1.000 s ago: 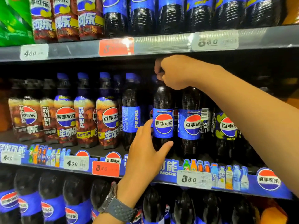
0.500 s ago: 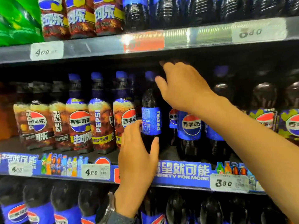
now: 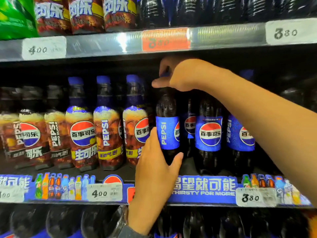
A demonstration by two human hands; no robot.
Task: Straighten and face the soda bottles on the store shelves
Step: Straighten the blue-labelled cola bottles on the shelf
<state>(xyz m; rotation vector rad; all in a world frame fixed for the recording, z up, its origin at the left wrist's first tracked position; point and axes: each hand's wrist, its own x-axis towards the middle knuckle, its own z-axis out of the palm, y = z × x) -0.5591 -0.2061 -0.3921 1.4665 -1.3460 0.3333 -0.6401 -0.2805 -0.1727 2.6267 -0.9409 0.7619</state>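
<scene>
Right hand [image 3: 187, 74] has dropped onto the bottle [image 3: 167, 134] and pinches its top; left hand [image 3: 154, 170] now wraps its bottom. Its label faces partly sideways.

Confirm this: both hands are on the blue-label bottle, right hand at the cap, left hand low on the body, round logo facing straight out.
Wrong on the logo. The head view shows the right hand at the cap and the left hand low on the blue-label bottle, but its vertical PEPSI lettering faces out; the round logo is turned aside to the right.
</scene>
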